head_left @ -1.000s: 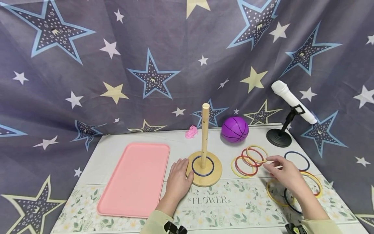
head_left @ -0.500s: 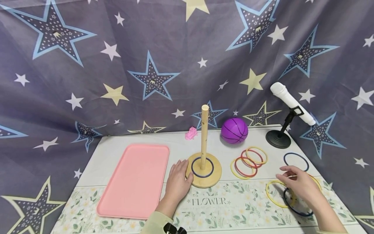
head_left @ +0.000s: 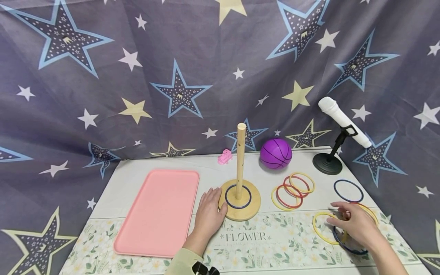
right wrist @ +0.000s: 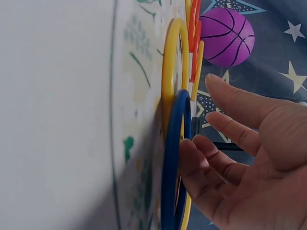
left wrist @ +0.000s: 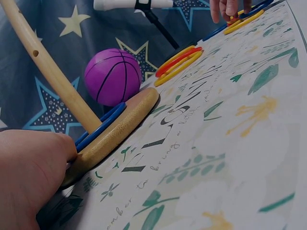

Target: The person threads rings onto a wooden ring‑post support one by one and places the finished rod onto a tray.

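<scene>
My left hand point(head_left: 210, 209) rests against the left edge of the round wooden base point(head_left: 253, 210), its fingers nearly straight. From that base rises a wooden post point(head_left: 241, 160), with a blue ring point(head_left: 251, 196) lying round its foot. At the right, my right hand point(head_left: 357, 225) hovers over an overlapping yellow ring point(head_left: 314, 224) and dark blue ring point(head_left: 350, 250). Its fingers are loosely bent, thumb apart, with nothing between them. In the right wrist view, the fingertips point(right wrist: 188, 148) are beside the blue ring point(right wrist: 169, 177); contact cannot be told. The hand hides parts of the rings beneath.
Overlapping red and yellow rings point(head_left: 272, 198) lie right of the stand, and another blue ring point(head_left: 343, 180) farther right. A pink tray point(head_left: 156, 212) lies at left. Toward the curtain are a pink toy point(head_left: 225, 156), a purple ball point(head_left: 275, 153) and a white microphone point(head_left: 345, 122) on a black stand.
My right hand has moved from beside the red and yellow ring cluster toward me and to the right, over the yellow and dark blue rings. My left hand stays at the base.
</scene>
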Demonstrator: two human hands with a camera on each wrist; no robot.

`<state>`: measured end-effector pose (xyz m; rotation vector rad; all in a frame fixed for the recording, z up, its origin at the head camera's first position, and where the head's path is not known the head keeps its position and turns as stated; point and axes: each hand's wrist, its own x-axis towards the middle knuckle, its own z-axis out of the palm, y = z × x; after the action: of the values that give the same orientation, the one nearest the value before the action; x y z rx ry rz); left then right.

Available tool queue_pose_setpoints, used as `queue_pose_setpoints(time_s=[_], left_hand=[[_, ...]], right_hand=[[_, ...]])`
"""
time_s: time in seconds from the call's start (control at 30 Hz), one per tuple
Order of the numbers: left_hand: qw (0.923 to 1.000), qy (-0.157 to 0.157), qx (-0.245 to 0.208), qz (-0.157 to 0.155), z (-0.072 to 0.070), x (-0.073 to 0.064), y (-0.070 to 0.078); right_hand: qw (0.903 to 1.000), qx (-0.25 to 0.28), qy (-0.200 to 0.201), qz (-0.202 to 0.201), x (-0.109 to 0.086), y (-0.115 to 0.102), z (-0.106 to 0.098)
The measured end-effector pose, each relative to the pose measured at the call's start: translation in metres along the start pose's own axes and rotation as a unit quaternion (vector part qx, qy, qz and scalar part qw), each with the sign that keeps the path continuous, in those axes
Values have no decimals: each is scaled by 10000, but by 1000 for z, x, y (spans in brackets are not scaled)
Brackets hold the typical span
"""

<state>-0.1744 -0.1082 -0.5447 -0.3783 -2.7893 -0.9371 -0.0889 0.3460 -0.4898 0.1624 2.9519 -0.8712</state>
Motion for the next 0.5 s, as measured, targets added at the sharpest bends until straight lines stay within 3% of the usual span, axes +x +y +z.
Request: queue_pose_setpoints(time_s=[0.5], left_hand=[[10000,-22,45,57,1,0,-1]], right_hand=[[9988,134,-121,444,-4,3,1]])
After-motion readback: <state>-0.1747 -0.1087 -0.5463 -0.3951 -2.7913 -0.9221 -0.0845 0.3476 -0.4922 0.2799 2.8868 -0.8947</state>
